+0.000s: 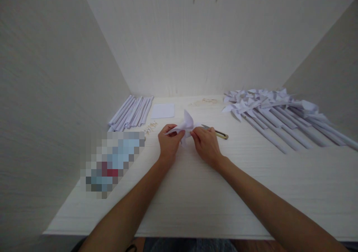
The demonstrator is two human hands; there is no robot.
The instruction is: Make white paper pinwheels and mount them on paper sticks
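Note:
A white paper pinwheel (188,121) is held above the middle of the table, its folded blades standing up between my hands. My left hand (170,139) grips it from the left, with thumb and fingers closed on the paper. From the right, my right hand (206,143) pinches at its centre; whether a small piece is also between those fingertips I cannot make out. Just beyond my right hand lies a utility knife (222,134), its blade pointing left and partly hidden by the hand. Small pale pieces (151,127) are scattered to the left of my left hand.
Rolled white paper sticks (131,111) lie at the back left, beside a stack of square white paper (163,111). Many finished-looking paper pinwheels on sticks (268,110) cover the back right. A blurred-out item (117,162) rests at left. Walls (179,50) enclose the table's back and sides.

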